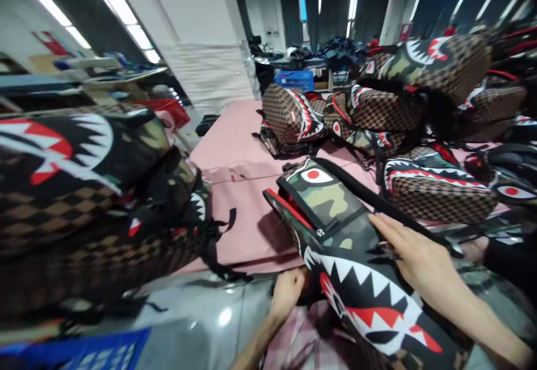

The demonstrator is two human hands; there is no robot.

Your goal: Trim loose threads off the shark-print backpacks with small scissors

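A camouflage backpack with a shark mouth and a red eye lies tilted over the front edge of the pink table. My right hand rests flat on its upper side, fingers stretched out, beside a black strap. My left hand is curled against the bag's lower edge; what its fingers grip is hidden under the bag.
More shark-print backpacks are piled at the back right of the table, and another stack stands close on the left. A blue crate sits far back. A blue bin is at the lower left. Grey shiny floor lies below.
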